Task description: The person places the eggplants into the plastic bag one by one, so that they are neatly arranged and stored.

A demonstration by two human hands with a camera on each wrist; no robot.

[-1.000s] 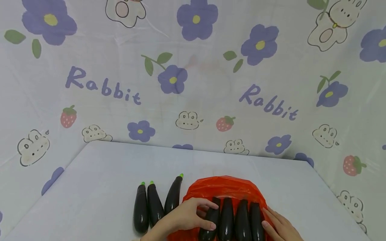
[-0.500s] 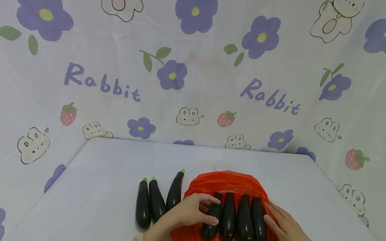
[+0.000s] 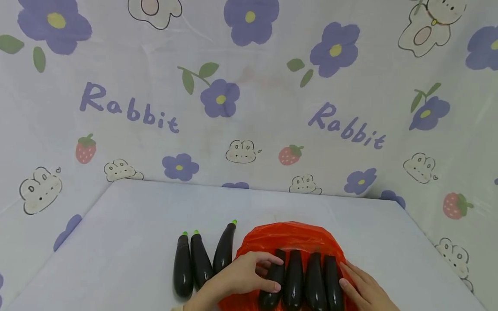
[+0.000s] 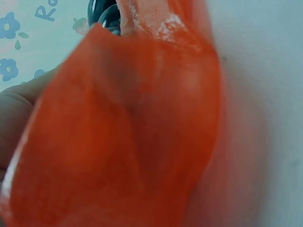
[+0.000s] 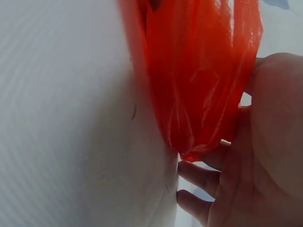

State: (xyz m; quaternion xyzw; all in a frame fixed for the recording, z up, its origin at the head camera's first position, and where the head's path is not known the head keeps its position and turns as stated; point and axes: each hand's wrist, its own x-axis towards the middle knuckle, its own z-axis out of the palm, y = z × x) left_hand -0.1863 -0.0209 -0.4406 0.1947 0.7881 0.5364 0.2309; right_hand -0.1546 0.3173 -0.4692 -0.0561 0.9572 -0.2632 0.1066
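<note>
In the head view a red plastic bag (image 3: 292, 235) lies on the table with its mouth spread and several glossy dark eggplants side by side in it. My left hand (image 3: 249, 272) curls its thumb and fingers round the leftmost eggplant (image 3: 275, 276). Against the bag's right side, beside the rightmost eggplant (image 3: 332, 280), my right hand (image 3: 365, 285) rests with fairly straight fingers. Blurred red film of the bag (image 4: 132, 142) covers much of the left wrist view. From the right wrist, the bag (image 5: 203, 71) is seen bulging next to my right hand (image 5: 274, 142).
Three more eggplants with green stem tips lie left of the bag, the outermost eggplant (image 3: 183, 268) and a slanted eggplant (image 3: 223, 250) among them. Behind the white table (image 3: 128, 233) hangs a printed cloth (image 3: 256, 121) with flowers and rabbits.
The camera's view has shifted slightly. Both hands keep nearly the same places on the eggplant and the bag.
</note>
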